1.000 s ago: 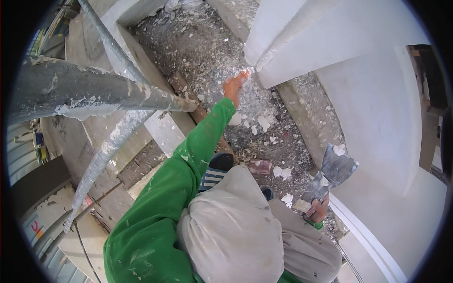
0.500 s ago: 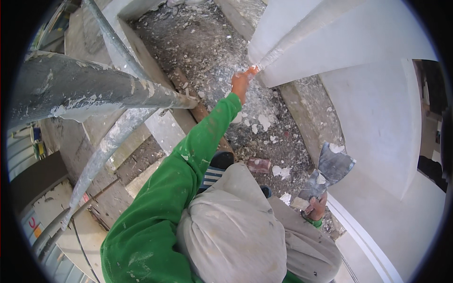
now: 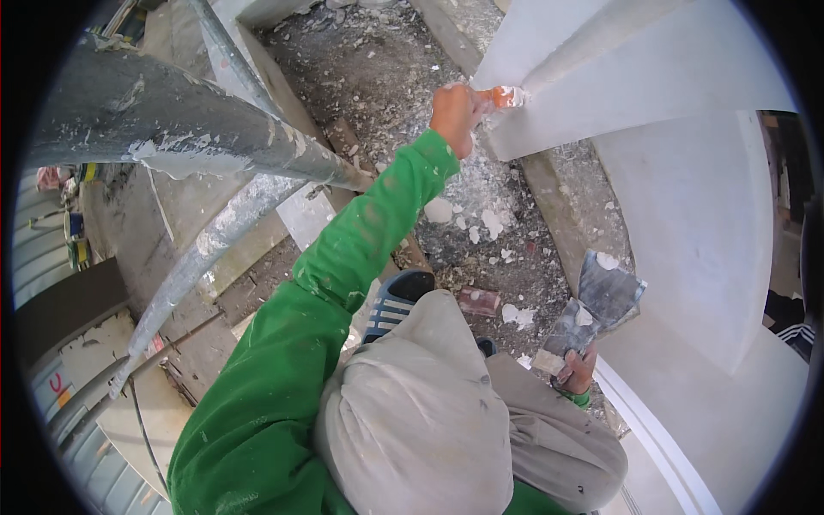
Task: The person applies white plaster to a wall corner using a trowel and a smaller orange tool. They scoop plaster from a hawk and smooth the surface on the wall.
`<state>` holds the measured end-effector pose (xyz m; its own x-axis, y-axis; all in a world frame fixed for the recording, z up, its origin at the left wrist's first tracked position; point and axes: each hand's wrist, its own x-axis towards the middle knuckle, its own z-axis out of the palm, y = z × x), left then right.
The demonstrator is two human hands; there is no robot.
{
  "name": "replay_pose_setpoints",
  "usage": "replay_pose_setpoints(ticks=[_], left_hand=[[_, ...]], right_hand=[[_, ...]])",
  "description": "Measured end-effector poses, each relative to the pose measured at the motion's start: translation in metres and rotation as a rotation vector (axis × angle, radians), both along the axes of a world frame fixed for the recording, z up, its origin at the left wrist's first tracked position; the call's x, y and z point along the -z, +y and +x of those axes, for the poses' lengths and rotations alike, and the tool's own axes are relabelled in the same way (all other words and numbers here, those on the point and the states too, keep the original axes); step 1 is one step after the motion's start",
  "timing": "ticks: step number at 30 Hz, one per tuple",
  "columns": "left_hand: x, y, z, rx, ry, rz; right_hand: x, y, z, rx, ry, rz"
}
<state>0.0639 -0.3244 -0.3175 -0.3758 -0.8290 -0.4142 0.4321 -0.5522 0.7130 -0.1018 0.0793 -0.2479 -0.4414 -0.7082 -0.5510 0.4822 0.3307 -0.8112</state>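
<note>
Reaching up and forward, my left hand (image 3: 453,116) is closed around a small orange tool (image 3: 506,96) with a white-smeared end, held against the lower corner of a white wall edge (image 3: 532,120). Its exact kind is hard to make out. Low on the right, my right hand (image 3: 579,369) grips wide metal putty knives (image 3: 611,293); two grey blades show, one overlapping the other, with white filler stuck on them. A pale block-like handle end (image 3: 547,360) sticks out by my fingers.
Thick, plaster-spattered scaffold pipes (image 3: 206,129) cross at the left. Below me, white flakes litter the rough ground (image 3: 378,81), where a reddish brick piece (image 3: 479,301) lies near my sandalled foot (image 3: 397,305). A smooth white wall (image 3: 687,223) rises at the right.
My left hand has moved slightly up and right with the orange tool, which now shows more and points right along the wall corner. The right hand keeps its hold, nearly still.
</note>
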Motion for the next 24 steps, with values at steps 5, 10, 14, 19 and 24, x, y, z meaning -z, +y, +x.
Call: replay_pose_setpoints(ticks=[5, 10, 14, 19, 24], left_hand=[[-0.041, 0.041, 0.005, -0.050, -0.059, 0.064], [0.034, 0.047, 0.022, -0.202, -0.137, 0.073], [0.109, 0.036, 0.006, -0.207, -0.154, 0.177], [0.189, 0.023, -0.022, -0.252, -0.182, 0.323], [0.212, 0.020, -0.034, -0.295, -0.159, 0.375]], right_hand=[[0.000, 0.009, -0.004, 0.070, 0.059, -0.061], [-0.008, 0.016, 0.004, 0.152, 0.016, -0.085], [-0.005, 0.027, 0.005, 0.182, 0.068, -0.005], [-0.006, 0.025, 0.006, 0.141, 0.099, -0.019], [-0.011, 0.016, 0.012, 0.145, 0.081, -0.025]])
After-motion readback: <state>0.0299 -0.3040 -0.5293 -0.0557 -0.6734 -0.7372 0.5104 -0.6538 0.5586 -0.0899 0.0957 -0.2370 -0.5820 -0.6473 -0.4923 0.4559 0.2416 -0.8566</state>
